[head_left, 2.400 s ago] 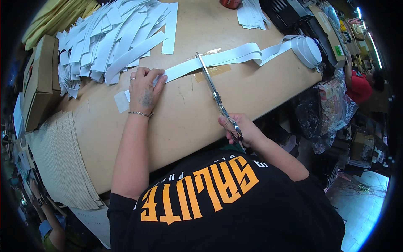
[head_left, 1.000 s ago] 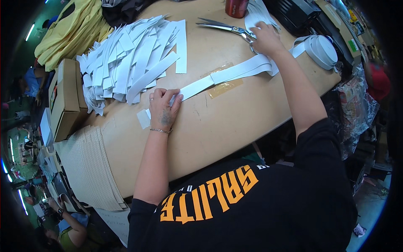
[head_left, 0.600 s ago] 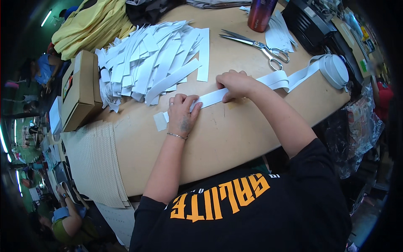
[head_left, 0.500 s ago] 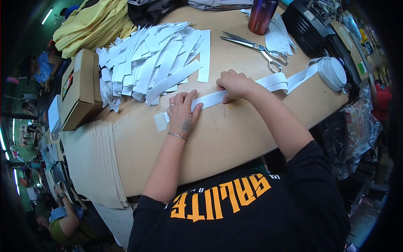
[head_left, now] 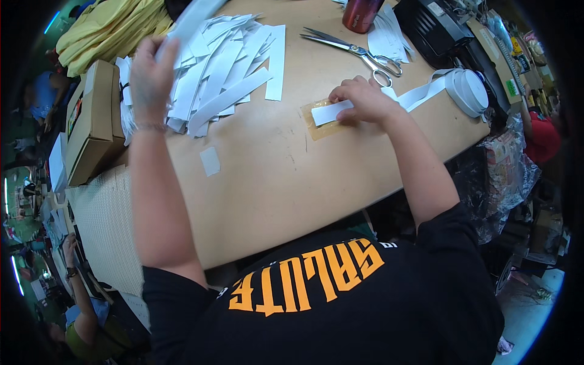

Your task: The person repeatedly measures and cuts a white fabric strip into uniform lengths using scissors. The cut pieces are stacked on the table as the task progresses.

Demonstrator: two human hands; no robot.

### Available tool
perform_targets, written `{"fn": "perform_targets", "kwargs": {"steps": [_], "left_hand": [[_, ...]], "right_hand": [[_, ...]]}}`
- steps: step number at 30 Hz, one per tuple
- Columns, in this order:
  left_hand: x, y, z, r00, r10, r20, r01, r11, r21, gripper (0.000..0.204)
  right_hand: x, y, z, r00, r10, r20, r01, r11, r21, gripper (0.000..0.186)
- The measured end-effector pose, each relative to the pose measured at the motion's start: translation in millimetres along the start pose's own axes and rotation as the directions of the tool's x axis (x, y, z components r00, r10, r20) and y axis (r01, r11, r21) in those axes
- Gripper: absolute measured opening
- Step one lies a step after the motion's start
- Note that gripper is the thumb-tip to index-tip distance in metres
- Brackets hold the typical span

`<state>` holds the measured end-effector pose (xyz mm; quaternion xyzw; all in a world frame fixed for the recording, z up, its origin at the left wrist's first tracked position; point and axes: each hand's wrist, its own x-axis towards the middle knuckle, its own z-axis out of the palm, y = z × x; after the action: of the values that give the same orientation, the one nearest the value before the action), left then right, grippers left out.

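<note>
My left hand [head_left: 152, 82], smeared by motion, is raised at the left of the pile and holds a cut white elastic strip [head_left: 196, 23], also blurred. Under it lies a loose pile of cut white strips [head_left: 213, 73]. My right hand [head_left: 365, 100] pinches the elastic band [head_left: 328, 114] close to its free end, which rests on a brown tape patch [head_left: 319, 132] stuck to the table. Behind that hand, the band runs back to a white roll [head_left: 471, 91] at the right. Scissors [head_left: 359, 53] lie just beyond my right hand, blades apart.
A pale tape square [head_left: 210, 161] marks the table [head_left: 261, 207]. At left stand a cardboard box [head_left: 97, 121] and yellow cloth [head_left: 115, 33]. Far right are a dark red bottle [head_left: 362, 15], more white strips [head_left: 389, 36] and a black machine [head_left: 435, 39]. Other people sit at far left.
My left hand has left the table, swinging up and left over the pile with a cut strip. My right hand stays on the band, whose end now lies at the brown tape. The view has shifted.
</note>
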<state>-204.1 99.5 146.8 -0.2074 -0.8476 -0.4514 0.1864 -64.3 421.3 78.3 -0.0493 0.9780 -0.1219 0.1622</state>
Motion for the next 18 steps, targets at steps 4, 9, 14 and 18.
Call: {"fn": "perform_targets", "kwargs": {"steps": [4, 9, 14, 18], "left_hand": [[50.0, -67.4, -6.2, 0.857, 0.5, -0.126, -0.248, 0.614, 0.749, 0.053], [-57.4, -11.4, 84.0, 0.946, 0.302, 0.122, -0.325, 0.878, 0.351, 0.047], [-156.5, 51.8, 142.5, 0.902, 0.1, 0.419, -0.168, 0.978, 0.128, 0.043], [-177.5, 59.4, 143.2, 0.88, 0.131, 0.456, -0.212, 0.969, 0.129, 0.03]], "right_hand": [[8.1, -9.6, 15.2, 0.998, 0.028, 0.062, -0.029, 0.999, 0.022, 0.032], [0.0, -6.3, 18.0, 0.997, 0.055, 0.054, -0.057, 0.997, 0.048, 0.024], [-7.8, -10.0, 27.5, 0.999, 0.029, -0.028, -0.026, 0.996, 0.091, 0.019], [-25.0, -32.2, 28.0, 0.997, -0.04, 0.073, 0.032, 0.993, 0.117, 0.018]]}}
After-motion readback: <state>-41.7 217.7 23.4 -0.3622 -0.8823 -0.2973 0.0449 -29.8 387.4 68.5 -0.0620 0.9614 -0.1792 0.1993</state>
